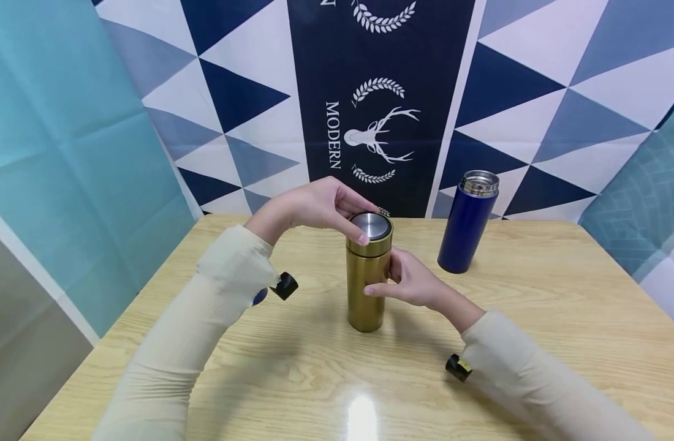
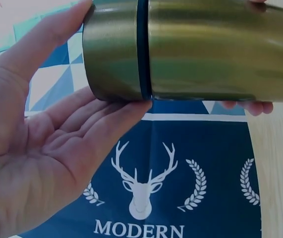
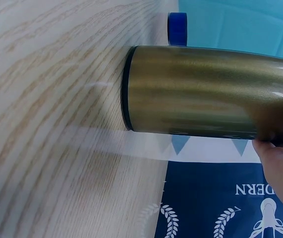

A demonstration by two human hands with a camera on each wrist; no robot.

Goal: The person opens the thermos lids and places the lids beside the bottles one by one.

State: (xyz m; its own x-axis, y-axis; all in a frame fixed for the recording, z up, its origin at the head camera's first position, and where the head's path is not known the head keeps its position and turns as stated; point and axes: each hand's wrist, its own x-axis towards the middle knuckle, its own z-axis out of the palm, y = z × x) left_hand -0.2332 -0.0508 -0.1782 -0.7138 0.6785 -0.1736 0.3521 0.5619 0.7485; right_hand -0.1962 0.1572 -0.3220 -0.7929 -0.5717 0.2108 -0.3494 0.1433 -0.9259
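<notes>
A gold thermos flask (image 1: 363,313) stands upright in the middle of the table, its base right at the tabletop. My left hand (image 1: 320,208) grips its gold lid (image 2: 114,54) from above, thumb on one side and fingers on the other. The lid has a silver disc on top, and a dark ring shows between lid and body in the left wrist view. Lower down, my right hand (image 1: 416,282) holds the flask's body from the right, thumb across the front and fingers mostly hidden behind it.
A blue flask (image 1: 465,229) without a lid stands at the back right, its steel neck showing. On the left, a blue cap (image 3: 177,29) sits on the table (image 1: 293,380), mostly hidden behind the left sleeve in the head view. A patterned backdrop (image 1: 249,122) rises behind.
</notes>
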